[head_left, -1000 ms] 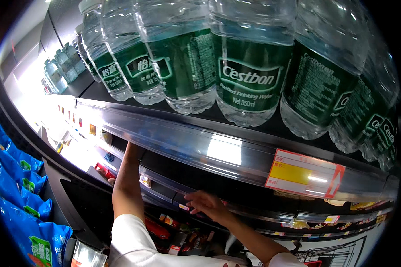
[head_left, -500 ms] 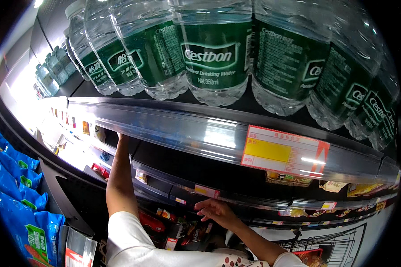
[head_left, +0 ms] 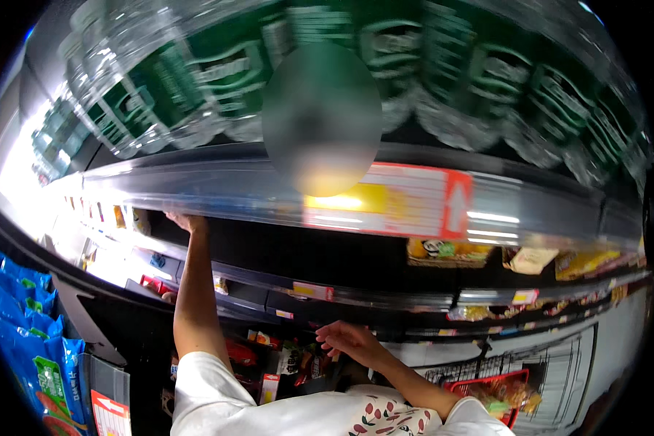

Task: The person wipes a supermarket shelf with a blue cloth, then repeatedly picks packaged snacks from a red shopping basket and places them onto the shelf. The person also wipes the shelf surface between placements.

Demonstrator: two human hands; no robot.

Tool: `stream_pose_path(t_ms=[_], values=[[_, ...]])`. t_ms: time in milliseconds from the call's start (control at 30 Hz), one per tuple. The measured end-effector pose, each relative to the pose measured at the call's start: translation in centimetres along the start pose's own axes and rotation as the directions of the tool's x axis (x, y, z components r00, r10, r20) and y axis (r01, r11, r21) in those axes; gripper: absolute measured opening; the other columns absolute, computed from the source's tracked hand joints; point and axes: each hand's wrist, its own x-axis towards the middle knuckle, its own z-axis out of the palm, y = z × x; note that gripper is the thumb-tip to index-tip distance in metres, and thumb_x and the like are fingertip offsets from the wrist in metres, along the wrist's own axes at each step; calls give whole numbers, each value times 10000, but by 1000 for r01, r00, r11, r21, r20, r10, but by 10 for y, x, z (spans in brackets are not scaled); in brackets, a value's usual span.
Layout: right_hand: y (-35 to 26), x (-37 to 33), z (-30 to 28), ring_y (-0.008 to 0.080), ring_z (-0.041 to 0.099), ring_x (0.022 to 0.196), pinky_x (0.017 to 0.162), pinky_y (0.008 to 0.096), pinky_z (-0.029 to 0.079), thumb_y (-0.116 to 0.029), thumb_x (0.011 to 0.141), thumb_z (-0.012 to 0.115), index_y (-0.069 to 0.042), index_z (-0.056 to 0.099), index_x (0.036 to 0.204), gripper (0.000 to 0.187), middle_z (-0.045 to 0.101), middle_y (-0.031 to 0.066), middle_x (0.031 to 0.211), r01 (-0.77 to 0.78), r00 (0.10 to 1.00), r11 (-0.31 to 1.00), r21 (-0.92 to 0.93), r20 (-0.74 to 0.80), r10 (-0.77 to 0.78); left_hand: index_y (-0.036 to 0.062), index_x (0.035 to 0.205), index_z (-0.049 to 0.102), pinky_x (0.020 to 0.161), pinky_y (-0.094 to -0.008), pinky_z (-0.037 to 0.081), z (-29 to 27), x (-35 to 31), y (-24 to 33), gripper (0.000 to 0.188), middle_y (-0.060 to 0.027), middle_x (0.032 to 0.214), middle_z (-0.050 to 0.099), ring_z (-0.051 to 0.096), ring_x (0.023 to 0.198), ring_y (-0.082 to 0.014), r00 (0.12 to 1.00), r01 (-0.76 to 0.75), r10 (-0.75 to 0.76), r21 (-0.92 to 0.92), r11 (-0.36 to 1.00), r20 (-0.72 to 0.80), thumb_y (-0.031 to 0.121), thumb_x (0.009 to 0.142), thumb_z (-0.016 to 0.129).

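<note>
1. Head view: a round blur [head_left: 322,120] hides part of the water bottles [head_left: 450,73] and shelf edge [head_left: 218,178] beneath.
2. Left hand [head_left: 189,221], just under that edge: can't make out its grip.
3. Right hand [head_left: 347,340]: grip loose, fingers parted.

- Bottles [head_left: 559,94]: clear plastic, deep-green labels, pale lettering, streaked by blur.
- Shelf-edge strip [head_left: 218,182]: grey, translucent, white glare.
- Shelf [head_left: 305,251] below: black.
- Price card [head_left: 414,200]: white, red border and arrow, yellow block.
- Bags [head_left: 14,341], left: bright blue, green patches.
- Shirt [head_left: 305,414]: white, dark-red leaf-like print in front.
- Basket [head_left: 512,420]: red.
- Packet [head_left: 588,266], right: yellow.
</note>
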Motion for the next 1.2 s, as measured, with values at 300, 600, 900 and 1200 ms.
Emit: stream_pose_path(t_ms=[300,600,900,1200], values=[[2,-72,-10,140,696,939,816,288,565,-318,1048,601,-54,618,1236,325,722,61,1050,48,985,983,-178,-153,-75,-55,1193,661,834,-363,548,-43,-24,220,358,-147,1074,706,651,900,-240,727,675,-281,-728,125,626,259,1041,584],[99,-242,-70,191,692,874,821,348,560,-250,1013,611,-44,663,1139,247,731,93,981,14,656,983,-183,-740,-147,-4,992,642,725,-268,479,-207,-108,469,341,-54,852,630,593,791,-147,604,742,235,-645,184,762,305,1083,530],[207,-461,-94,186,700,870,703,334,606,-172,1027,579,-27,618,1252,270,720,94,1037,421,-300,907,23,-940,163,-4,778,553,619,-289,400,-350,-162,586,405,-53,707,566,492,655,-135,486,397,664,-820,411,568,252,1087,497],[226,-618,-190,141,652,899,687,297,561,-431,871,802,34,592,1293,662,679,127,1154,194,-807,981,25,-564,174,-9,717,516,587,-278,388,-404,-202,614,414,-60,673,580,508,613,-117,264,432,802,-809,398,536,188,1081,500]])
